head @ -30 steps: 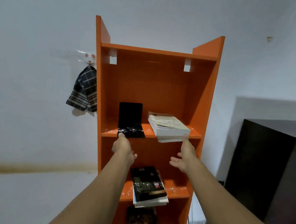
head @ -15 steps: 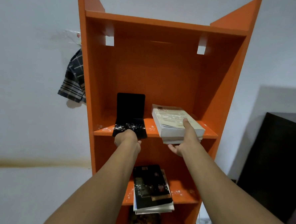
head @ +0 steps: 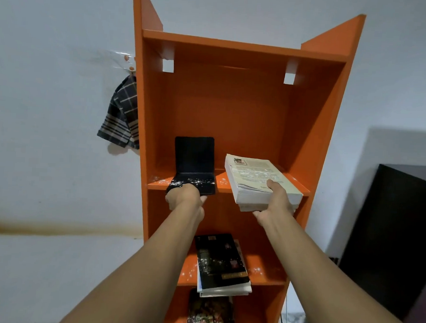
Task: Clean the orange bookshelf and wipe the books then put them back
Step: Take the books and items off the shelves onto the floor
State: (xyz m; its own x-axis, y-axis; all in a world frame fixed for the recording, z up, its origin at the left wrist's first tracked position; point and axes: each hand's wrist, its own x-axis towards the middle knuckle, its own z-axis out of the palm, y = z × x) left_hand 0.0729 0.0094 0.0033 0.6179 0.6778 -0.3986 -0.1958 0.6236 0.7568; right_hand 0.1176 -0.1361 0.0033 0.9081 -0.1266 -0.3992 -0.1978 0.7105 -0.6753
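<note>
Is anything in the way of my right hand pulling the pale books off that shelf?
Nothing visible. The right hand grips the pale books at their front edge; the black item, gripped by the left hand, lies apart on their left.

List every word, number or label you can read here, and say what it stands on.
No text here is legible.
Pale book in the right hand: dark emblem and printed lines on the cover, too blurred.
Black book lower in the orange bookshelf: gold strip of lettering, too small.
Lowest book: patterned cover, blurred.
Black bookend gripped by the left hand: no marking visible.
</note>
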